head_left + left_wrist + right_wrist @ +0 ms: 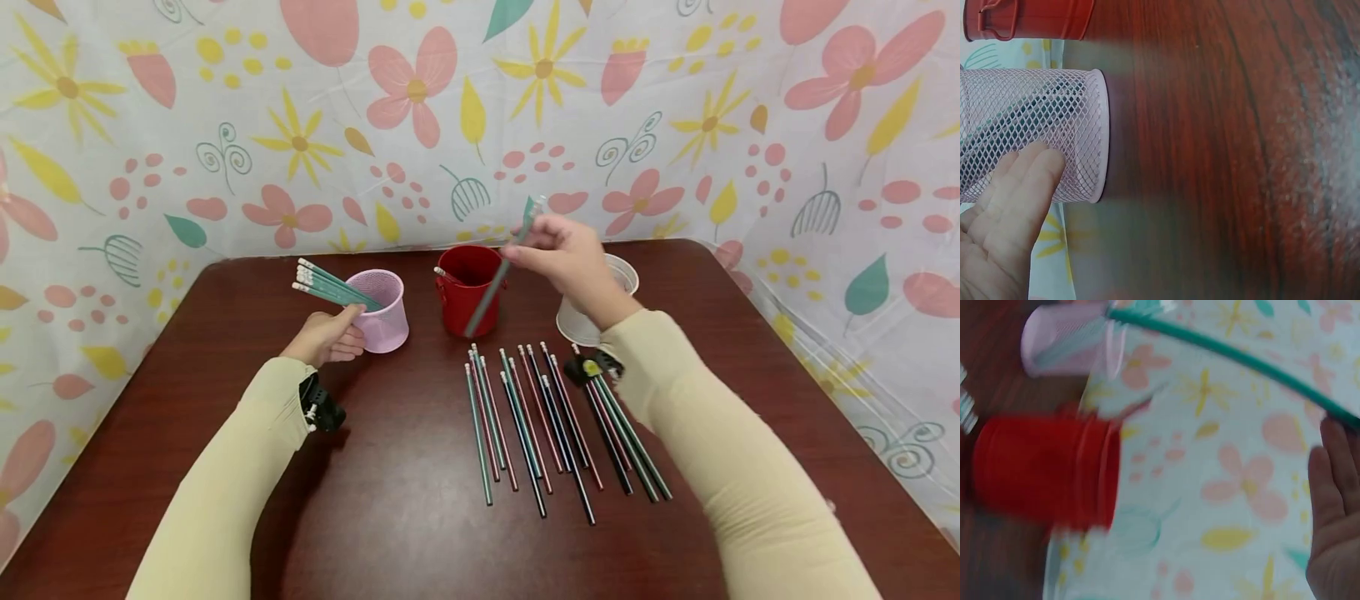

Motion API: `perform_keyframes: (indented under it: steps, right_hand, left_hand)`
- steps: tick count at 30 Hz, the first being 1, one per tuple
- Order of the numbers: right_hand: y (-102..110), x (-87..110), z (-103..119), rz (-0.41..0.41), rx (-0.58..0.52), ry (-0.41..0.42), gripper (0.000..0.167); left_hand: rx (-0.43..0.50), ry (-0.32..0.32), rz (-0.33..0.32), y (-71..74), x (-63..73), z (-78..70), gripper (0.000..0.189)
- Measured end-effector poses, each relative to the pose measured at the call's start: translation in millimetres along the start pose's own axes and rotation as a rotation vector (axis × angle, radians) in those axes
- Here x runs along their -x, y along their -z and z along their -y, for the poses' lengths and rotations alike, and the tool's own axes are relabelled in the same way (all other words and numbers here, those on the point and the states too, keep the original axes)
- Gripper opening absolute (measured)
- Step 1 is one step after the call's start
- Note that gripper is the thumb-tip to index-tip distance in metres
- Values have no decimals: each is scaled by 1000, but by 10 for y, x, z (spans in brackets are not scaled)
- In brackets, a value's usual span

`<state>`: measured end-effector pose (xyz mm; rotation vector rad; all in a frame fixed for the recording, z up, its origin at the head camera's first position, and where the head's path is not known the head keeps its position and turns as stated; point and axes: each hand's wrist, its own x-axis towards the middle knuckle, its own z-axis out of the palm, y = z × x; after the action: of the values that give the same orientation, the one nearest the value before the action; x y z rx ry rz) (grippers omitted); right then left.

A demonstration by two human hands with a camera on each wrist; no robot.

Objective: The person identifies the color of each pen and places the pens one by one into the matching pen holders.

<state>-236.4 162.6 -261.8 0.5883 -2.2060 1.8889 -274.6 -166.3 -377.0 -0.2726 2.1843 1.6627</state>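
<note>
My left hand (326, 336) is at the near left side of a pink mesh pencil cup (390, 325). In the left wrist view, its straight fingers (1025, 178) rest against the mesh. Several green pencils (330, 284) lean left inside the cup, their white eraser ends out over the rim. My right hand (562, 254) pinches a green pencil (491, 290) between thumb and fingers, raised and slanted in front of the red bucket (472, 312). The pencil is blurred, its lower end pointing down left. A single pencil (447, 276) leans inside the bucket.
Behind my right forearm stands a white cup (576, 323), partly hidden. Several green, red and dark pencils (525, 425) lie in loose rows at the middle right of the brown table (390, 500). A flowered cloth (465, 125) hangs along the table's back edge.
</note>
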Motion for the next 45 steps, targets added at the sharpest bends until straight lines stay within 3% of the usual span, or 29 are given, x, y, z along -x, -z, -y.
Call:
perform_keyframes:
  steps: [3,6,9,12,23,30,38,42,45]
  right_hand:
    - [-336,-103,26,-34,-2,159,13]
    - [-640,-171,5,-35,63,287,14]
    - [-892,-222,-59,-7,110,349,15]
    - [-1061,-259,-124,28,173,357,18]
    - [-1215,-267,-314,140,470,273,27]
    - [-1305,-303,-462,160,575,222,26]
    - [-1318,-304,-574,191,676,100,25]
    - [-1312,-315,-620,172,717,68,25]
    - [-1333,-318,-658,98,708,27,25]
  left_hand:
    - [16,3,-13,-5,9,3,55]
    - [21,4,-18,-20,21,16,56]
    - [25,2,-26,-52,33,27,57]
    - [26,9,-44,-100,39,26,57]
    - [-5,2,-68,-201,30,-5,57]
    - [2,-2,-66,-208,54,7,58]
    - [10,4,-61,-265,93,-13,58]
    - [12,1,-60,-311,95,-24,56]
    - [10,1,-59,-345,88,-28,55]
